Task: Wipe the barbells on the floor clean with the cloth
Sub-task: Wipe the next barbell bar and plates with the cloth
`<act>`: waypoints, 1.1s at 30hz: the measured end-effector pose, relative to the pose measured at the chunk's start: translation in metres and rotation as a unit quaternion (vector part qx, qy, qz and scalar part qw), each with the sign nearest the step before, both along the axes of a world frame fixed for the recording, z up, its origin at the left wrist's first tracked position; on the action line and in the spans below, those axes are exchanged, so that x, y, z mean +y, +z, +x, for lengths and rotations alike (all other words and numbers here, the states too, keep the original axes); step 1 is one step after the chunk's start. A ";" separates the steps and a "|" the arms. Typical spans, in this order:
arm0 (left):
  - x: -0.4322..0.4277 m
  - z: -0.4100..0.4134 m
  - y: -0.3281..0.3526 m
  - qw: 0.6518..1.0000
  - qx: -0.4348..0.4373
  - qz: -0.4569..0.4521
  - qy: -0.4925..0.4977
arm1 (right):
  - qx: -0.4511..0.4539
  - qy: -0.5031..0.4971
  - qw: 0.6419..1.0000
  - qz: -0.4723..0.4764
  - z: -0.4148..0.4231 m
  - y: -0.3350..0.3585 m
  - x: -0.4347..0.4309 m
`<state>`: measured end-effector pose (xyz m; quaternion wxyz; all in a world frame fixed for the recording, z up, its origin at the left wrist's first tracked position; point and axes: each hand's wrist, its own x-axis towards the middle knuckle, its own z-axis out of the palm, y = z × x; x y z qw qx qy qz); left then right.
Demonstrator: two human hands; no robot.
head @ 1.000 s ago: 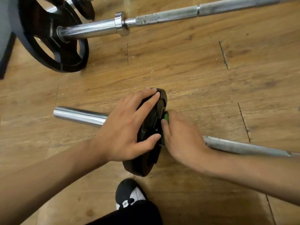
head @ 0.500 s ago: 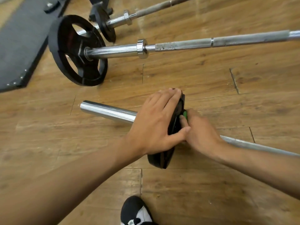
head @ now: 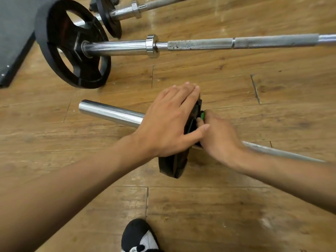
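Our left hand lies flat, fingers straight and together, against the small black weight plate on the nearest barbell. Just right of that plate, our right hand curls on the green cloth, pressing it to the plate's other face. Beyond the plate lies a second barbell.

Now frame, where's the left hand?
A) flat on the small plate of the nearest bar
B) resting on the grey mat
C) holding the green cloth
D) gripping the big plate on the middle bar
A: the left hand lies with straight fingers over the small black plate on the nearest barbell, while the right hand holds the green cloth at the plate's other side.
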<state>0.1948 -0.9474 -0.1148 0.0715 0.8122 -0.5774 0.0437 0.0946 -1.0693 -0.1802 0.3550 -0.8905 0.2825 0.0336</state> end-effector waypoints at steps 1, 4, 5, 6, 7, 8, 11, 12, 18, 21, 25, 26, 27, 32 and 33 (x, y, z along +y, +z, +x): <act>-0.004 0.003 0.001 1.000 0.003 0.005 0.001 | -0.025 0.028 0.998 -0.051 -0.011 -0.001 0.014; -0.014 0.010 0.002 1.000 0.006 -0.003 0.016 | -0.080 0.106 0.984 -0.118 -0.032 -0.009 0.035; -0.016 0.011 0.001 1.000 0.006 -0.016 0.021 | -0.081 0.104 0.986 -0.099 -0.026 -0.008 0.026; -0.017 0.010 0.000 0.999 0.006 -0.032 0.023 | -0.077 0.095 0.989 -0.081 -0.017 -0.008 0.014; -0.016 0.007 -0.003 0.999 0.005 -0.048 0.024 | -0.069 0.079 0.993 -0.052 -0.007 -0.007 0.004; -0.013 0.003 -0.007 0.998 -0.001 -0.063 0.022 | -0.070 0.062 0.995 -0.024 0.001 -0.006 -0.005; -0.003 -0.005 -0.019 0.996 -0.015 -0.091 -0.002 | -0.074 0.026 0.996 -0.032 -0.001 -0.002 0.002; -0.002 -0.004 -0.020 0.995 -0.008 -0.095 -0.007 | -0.075 0.041 0.994 -0.067 -0.009 -0.003 0.012; -0.018 0.008 -0.011 0.997 0.042 -0.064 0.014 | 0.008 -0.025 0.999 -0.018 0.020 0.007 -0.030; -0.021 0.008 -0.011 0.995 0.062 -0.070 0.021 | 0.006 -0.001 1.000 -0.003 0.025 0.011 -0.039; -0.011 0.002 -0.011 0.995 0.057 -0.077 0.003 | -0.079 0.064 0.992 -0.069 -0.014 0.003 0.003; -0.005 -0.001 -0.012 0.996 0.052 -0.074 0.001 | -0.076 0.044 0.995 -0.054 -0.009 0.001 -0.003; 0.001 -0.006 -0.012 0.997 0.045 -0.066 0.000 | -0.060 0.019 0.997 -0.035 0.001 0.001 -0.013; 0.027 -0.031 0.000 0.999 -0.013 -0.020 0.028 | -0.027 0.014 0.999 0.009 -0.005 0.007 0.001; 0.031 -0.033 0.004 0.999 -0.014 -0.015 0.034 | -0.038 0.050 0.997 -0.033 -0.020 0.011 0.020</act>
